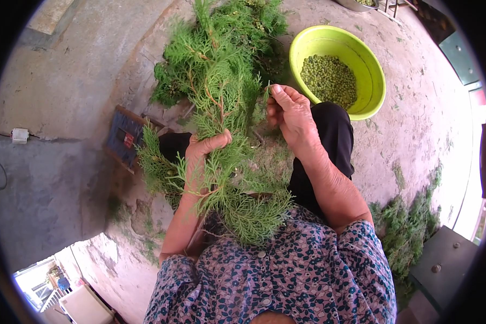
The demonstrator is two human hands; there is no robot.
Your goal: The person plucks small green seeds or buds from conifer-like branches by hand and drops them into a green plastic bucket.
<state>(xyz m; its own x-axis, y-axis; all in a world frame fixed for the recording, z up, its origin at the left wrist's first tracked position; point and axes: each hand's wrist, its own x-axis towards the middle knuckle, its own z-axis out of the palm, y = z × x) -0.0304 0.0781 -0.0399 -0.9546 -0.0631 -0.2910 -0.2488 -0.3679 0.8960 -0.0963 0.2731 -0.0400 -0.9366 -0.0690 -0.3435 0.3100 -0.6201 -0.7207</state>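
Observation:
My left hand (208, 143) is wrapped round the stem of a leafy evergreen branch (217, 97), with feathery sprays rising above the fist and hanging below it over my lap. To the right, my right hand (296, 116) is raised beside the branch, thumb and forefinger pinched on a small green sprig (267, 90). Its other fingers curl inward, and their inner side is partly hidden. Just beyond that hand stands a yellow-green plastic basin (373, 67), holding many small round green cones (329, 80) in its bottom.
More cut greenery (256, 21) lies heaped at the far middle, and another pile (407, 232) lies at the right by a green metal panel (448, 262). A metal bowl (356, 4) shows at the far edge. A low dark wooden piece (125, 137) stands left of my knee.

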